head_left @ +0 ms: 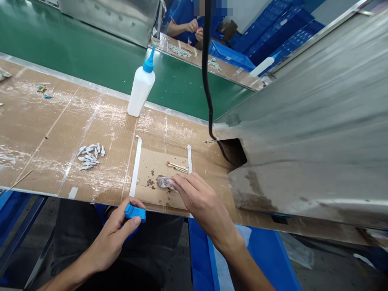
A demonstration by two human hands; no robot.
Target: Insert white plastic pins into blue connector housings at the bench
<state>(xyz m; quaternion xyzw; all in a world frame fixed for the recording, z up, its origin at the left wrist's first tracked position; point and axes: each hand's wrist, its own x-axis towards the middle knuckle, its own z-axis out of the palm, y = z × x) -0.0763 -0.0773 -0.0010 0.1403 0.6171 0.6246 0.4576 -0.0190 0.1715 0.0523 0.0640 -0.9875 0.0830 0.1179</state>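
My left hand [117,232] is closed round a small blue plastic part [135,212], held just below the front edge of the cardboard-covered bench [39,121]. My right hand [201,198] reaches onto a smaller cardboard pad [151,161] and pinches a small clear glossy piece [165,182] with its fingertips. Dark glue spots dot the pad around that piece. A few thin sticks [178,166] lie just beyond my right fingers.
A white squeeze bottle with a blue nozzle [141,88] stands at the bench's far edge by a green conveyor belt [91,52]. Several small grey parts [89,156] lie at left. A black cable [207,72] hangs into a metal housing [318,133]. Another person [188,24] works opposite.
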